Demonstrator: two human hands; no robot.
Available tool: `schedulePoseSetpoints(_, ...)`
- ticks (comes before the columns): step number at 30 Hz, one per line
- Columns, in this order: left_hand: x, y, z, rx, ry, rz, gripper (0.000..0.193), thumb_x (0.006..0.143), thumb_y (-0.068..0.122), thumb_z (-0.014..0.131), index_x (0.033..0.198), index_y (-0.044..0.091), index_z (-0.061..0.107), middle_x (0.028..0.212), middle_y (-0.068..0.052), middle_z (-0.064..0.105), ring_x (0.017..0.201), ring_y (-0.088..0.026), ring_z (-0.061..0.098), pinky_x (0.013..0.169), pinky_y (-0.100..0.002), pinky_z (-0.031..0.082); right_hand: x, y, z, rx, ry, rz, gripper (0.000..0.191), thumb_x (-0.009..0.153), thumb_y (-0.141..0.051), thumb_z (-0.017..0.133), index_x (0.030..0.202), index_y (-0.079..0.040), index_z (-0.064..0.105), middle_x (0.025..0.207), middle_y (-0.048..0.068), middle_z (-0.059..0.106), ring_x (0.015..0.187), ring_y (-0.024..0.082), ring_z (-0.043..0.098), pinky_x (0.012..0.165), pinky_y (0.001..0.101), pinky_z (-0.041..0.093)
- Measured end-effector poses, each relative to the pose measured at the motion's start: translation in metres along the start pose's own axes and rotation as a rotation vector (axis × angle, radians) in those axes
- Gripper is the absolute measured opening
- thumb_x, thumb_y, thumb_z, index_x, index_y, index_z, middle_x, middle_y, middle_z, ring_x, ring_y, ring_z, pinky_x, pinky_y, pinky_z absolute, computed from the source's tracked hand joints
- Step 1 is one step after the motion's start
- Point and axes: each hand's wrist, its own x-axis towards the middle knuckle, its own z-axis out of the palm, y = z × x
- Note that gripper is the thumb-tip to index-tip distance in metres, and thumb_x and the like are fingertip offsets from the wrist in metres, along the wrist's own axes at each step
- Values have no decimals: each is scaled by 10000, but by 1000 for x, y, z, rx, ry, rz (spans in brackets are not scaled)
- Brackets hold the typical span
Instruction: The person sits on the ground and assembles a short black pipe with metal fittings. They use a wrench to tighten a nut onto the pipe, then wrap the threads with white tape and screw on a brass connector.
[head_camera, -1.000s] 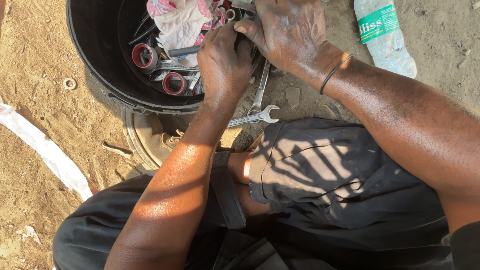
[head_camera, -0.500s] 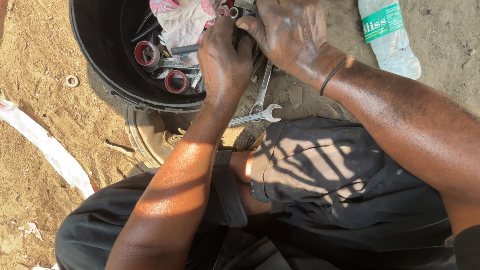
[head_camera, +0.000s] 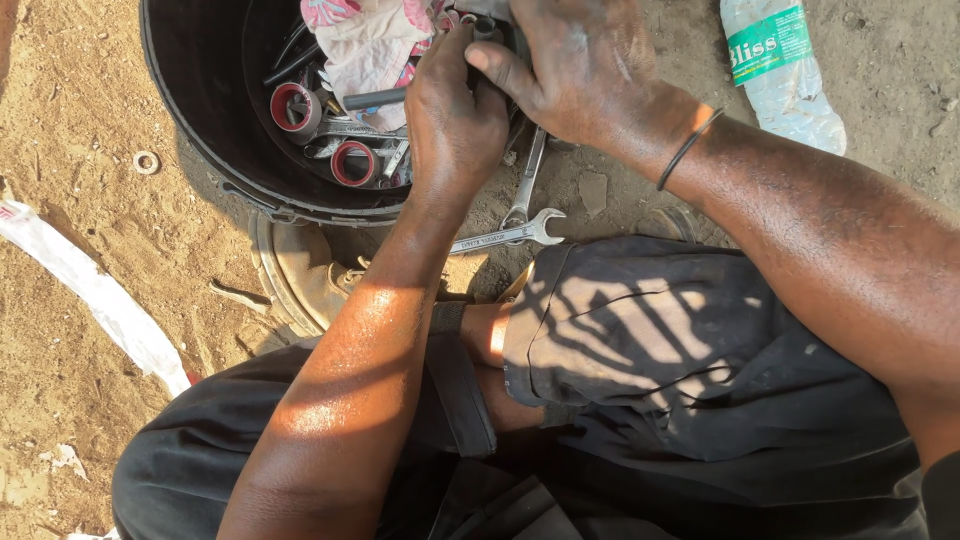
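Observation:
My left hand (head_camera: 452, 110) and my right hand (head_camera: 575, 65) meet at the right rim of a black bucket (head_camera: 190, 130), both closed around a dark metal part that they mostly hide. Inside the bucket lie several tools (head_camera: 365, 130), two red-rimmed rings (head_camera: 293, 105) and a pink and white rag (head_camera: 365, 40). Below my hands, two silver open-end spanners (head_camera: 505, 235) lie on the dirt beside the bucket. A black band circles my right wrist.
A clear plastic bottle with a green label (head_camera: 775, 65) lies on the ground at the top right. A tan shoe (head_camera: 300, 275) sits under the bucket. A white strip (head_camera: 95, 295) crosses the sand at left, near a small washer (head_camera: 147, 162). My dark trousers (head_camera: 650, 380) fill the foreground.
Both hands stay together at the bucket's rim and have shifted only slightly; the view has drifted a little, bringing the bottle and bucket closer to the right.

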Motion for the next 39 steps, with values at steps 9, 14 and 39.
schedulePoseSetpoints(9,4,4,-5,-131,-136,-88,98,990,24,625,1084,0,615,945,-143,659,857,-256,717,772,-408,568,0,3,-2,21,-12,-21,634,1233,-567,307,1323,-20,613,1006,162,662,925,307,688,784,471,561)
schedulePoseSetpoints(14,4,5,-6,-84,-122,-133,158,1033,115,707,1041,-6,606,911,-137,663,822,-236,687,772,-394,555,-1,13,4,232,-10,-9,477,1163,-335,320,1358,32,554,957,165,641,918,262,692,716,388,552)
schedulePoseSetpoints(39,5,12,-10,-284,-302,-127,184,1006,-12,551,1176,-4,621,951,-122,748,883,-170,762,779,-360,604,-8,13,0,-63,-60,-67,549,1251,-540,444,1327,-36,649,964,155,654,879,300,667,750,467,551)
